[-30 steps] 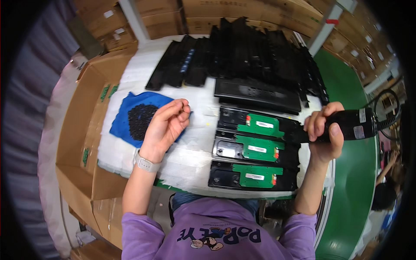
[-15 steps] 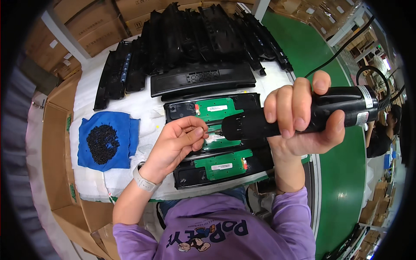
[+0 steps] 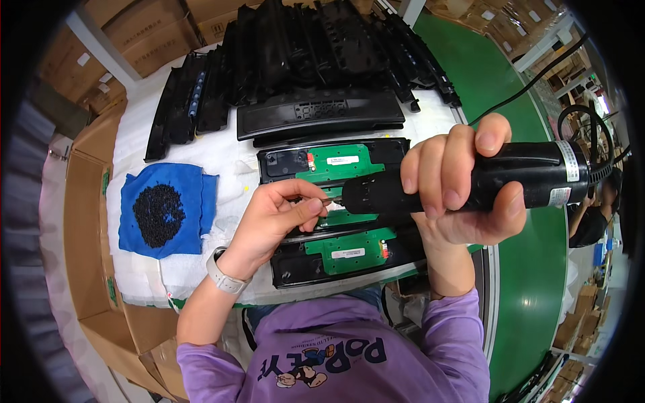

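My right hand point(image 3: 463, 178) is wrapped around a black electric screwdriver point(image 3: 527, 171), held level with its tip pointing left. My left hand point(image 3: 279, 211) pinches with thumb and forefinger right at that tip; what sits between the fingers is too small to make out. Under both hands lie black plastic panels point(image 3: 292, 269) in a row, each fitted with a green circuit board point(image 3: 336, 262) bearing a white label. The middle one is mostly covered by my hands and the tool. To the left, a heap of small black screws point(image 3: 158, 215) rests on a blue cloth point(image 3: 201, 232).
Beyond the panels lies another black panel point(image 3: 322, 117) with display cutouts. Behind it, many black plastic housings point(image 3: 289, 54) are piled on the white-covered table point(image 3: 134, 144). Cardboard boxes point(image 3: 154, 40) line the back and left. The screwdriver's cable point(image 3: 537, 77) runs off right; another person point(image 3: 591, 215) is there.
The screwdriver and my right hand have shifted slightly left and down. My left fingers stay pinched at the tip, and the table scene has moved slightly in view.
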{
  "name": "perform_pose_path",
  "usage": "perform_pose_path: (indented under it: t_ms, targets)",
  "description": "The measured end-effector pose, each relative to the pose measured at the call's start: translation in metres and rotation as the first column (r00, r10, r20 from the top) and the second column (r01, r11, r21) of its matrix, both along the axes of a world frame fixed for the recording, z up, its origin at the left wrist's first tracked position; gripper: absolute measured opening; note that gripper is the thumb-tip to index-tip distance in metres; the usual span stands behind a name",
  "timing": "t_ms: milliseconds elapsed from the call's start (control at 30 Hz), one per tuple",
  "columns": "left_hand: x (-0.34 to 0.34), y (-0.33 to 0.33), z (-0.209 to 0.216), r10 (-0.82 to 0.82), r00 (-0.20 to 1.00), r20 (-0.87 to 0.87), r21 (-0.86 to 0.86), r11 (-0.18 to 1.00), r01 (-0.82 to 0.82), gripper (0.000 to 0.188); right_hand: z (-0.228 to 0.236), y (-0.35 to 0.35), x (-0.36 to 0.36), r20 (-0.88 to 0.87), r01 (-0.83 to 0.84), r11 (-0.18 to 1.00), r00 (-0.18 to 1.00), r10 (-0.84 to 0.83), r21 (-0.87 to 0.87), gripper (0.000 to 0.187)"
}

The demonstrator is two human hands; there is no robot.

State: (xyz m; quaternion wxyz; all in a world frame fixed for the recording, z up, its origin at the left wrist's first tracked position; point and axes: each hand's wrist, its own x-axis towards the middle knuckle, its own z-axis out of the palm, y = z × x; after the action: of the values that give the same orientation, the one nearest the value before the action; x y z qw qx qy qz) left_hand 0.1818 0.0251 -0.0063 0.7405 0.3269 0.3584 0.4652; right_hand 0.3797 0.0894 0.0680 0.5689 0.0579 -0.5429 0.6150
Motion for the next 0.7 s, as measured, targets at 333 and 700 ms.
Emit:
perform_pose_path:
  t_ms: [333,700]
  targets:
    - [0.004,-0.005,-0.001,-0.091,0.974,-0.207,-0.002,0.996,0.093,0.016,0.001,-0.003,-0.007,0.144,0.007,0.984,0.989,0.019,-0.180,0.041]
    - [0.006,-0.003,0.002,-0.090,0.959,-0.270,0.025,0.995,0.101,0.017,-0.004,0.005,-0.009,-0.055,-0.010,0.936,0.998,-0.010,-0.352,0.027]
